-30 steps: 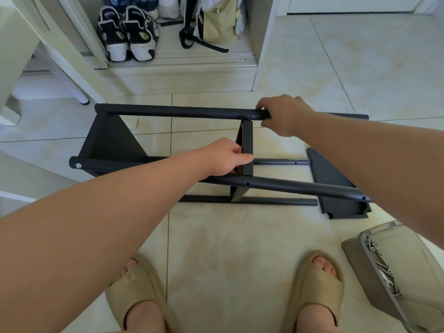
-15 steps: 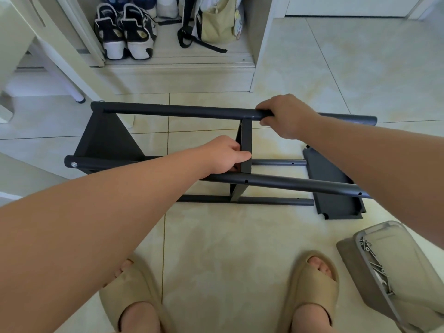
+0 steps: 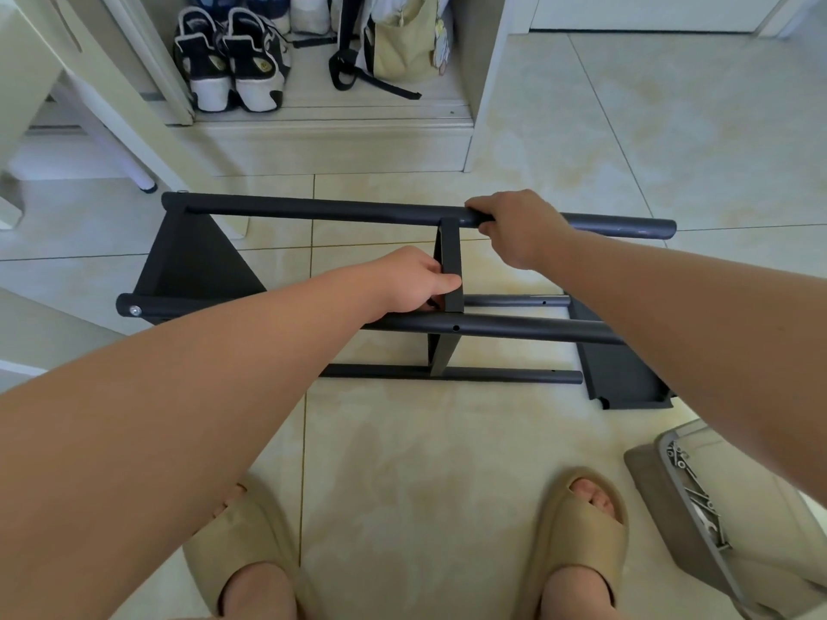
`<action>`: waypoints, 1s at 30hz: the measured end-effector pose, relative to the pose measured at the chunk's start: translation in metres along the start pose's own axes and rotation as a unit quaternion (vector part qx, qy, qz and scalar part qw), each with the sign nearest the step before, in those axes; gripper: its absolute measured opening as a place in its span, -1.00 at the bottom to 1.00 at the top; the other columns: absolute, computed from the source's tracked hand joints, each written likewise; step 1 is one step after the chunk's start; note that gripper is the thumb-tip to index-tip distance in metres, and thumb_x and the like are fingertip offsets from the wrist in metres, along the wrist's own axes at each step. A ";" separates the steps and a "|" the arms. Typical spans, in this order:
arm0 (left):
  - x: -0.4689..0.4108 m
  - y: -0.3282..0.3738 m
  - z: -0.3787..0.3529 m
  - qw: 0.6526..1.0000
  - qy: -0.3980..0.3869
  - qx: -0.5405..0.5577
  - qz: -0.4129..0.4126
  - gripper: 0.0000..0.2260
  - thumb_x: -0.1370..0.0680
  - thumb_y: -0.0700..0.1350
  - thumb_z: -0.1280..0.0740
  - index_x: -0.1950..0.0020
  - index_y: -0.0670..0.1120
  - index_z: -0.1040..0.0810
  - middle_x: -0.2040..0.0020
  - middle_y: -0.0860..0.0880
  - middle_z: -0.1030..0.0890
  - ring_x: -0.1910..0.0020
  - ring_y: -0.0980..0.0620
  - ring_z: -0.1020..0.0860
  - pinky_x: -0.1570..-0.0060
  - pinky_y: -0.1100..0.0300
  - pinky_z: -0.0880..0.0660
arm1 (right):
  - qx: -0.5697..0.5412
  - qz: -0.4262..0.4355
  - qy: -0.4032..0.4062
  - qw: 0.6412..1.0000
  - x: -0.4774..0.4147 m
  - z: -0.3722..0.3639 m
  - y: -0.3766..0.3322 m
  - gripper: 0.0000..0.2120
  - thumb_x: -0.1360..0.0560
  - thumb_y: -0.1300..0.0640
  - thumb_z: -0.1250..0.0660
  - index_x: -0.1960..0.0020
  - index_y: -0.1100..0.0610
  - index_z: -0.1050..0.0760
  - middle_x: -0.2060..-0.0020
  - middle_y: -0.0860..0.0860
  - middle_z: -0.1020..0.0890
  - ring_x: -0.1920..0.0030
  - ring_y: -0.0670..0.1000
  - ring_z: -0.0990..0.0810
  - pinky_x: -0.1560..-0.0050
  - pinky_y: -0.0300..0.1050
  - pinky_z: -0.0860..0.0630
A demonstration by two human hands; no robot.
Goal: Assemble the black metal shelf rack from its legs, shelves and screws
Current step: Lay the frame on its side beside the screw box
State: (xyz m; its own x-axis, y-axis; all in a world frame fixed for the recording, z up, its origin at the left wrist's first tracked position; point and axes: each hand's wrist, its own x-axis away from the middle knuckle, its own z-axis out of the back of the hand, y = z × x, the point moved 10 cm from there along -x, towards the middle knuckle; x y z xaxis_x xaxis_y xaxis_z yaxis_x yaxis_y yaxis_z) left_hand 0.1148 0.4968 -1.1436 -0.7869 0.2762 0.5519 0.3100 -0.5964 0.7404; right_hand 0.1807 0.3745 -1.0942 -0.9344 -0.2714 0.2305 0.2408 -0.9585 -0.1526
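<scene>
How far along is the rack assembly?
Done: black end shelf screwed to black tubular legs. In hand: left hand holds the middle shelf, right hand grips a leg. Left: loose black shelf panel on the floor, screws in the grey tray.

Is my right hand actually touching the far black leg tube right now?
Touching. The head view shows the right hand wrapped over the far leg tube, fingers curled round it, just right of the middle shelf, with no gap.

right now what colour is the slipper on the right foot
Sandy beige; the slipper shows best in head view.
</scene>
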 end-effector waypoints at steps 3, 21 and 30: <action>0.003 0.002 -0.002 1.000 -0.004 -0.012 -0.005 -0.74 -0.65 0.05 -0.28 0.05 -0.07 -0.67 0.07 0.01 -0.69 0.10 0.04 -0.63 0.08 0.26 -0.50 | 0.008 0.005 -0.003 1.000 0.001 -0.004 0.001 -0.76 -0.67 0.27 -0.12 -0.29 0.16 -0.44 -0.13 0.14 -0.60 -0.15 0.23 -0.52 -0.15 0.05 -0.39; 0.068 0.077 -0.021 0.863 0.215 -0.424 -0.169 -0.55 -0.62 0.19 -0.22 -0.40 -0.04 -0.39 -0.33 -0.11 -0.46 -0.29 -0.17 -0.44 -0.18 -0.06 -0.42 | 0.072 0.002 -0.035 0.997 0.197 -0.006 0.096 -0.39 -0.68 -0.03 -0.15 -0.65 -0.07 0.02 -0.64 -0.08 -0.02 -0.63 0.05 0.06 -0.57 0.12 0.06; 0.080 0.139 -0.140 0.802 0.124 -0.508 -0.289 -0.57 -0.59 0.15 -0.29 -0.41 0.01 -0.39 -0.36 -0.05 -0.46 -0.33 -0.10 -0.40 -0.32 -0.05 -0.37 | 0.066 -0.106 -0.079 0.989 0.284 -0.046 0.187 -0.34 -0.67 -0.10 -0.16 -0.65 -0.09 0.10 -0.64 -0.08 0.02 -0.63 0.04 0.05 -0.56 0.08 -0.03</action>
State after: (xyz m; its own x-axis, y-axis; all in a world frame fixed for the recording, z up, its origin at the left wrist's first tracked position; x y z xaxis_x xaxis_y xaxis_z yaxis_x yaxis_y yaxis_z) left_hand 0.0207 0.3309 -1.0507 -0.7636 0.6443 0.0423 -0.6401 -0.7640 0.0816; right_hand -0.0513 0.1222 -1.1012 -0.9170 -0.0630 0.3938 0.0852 -0.9956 0.0390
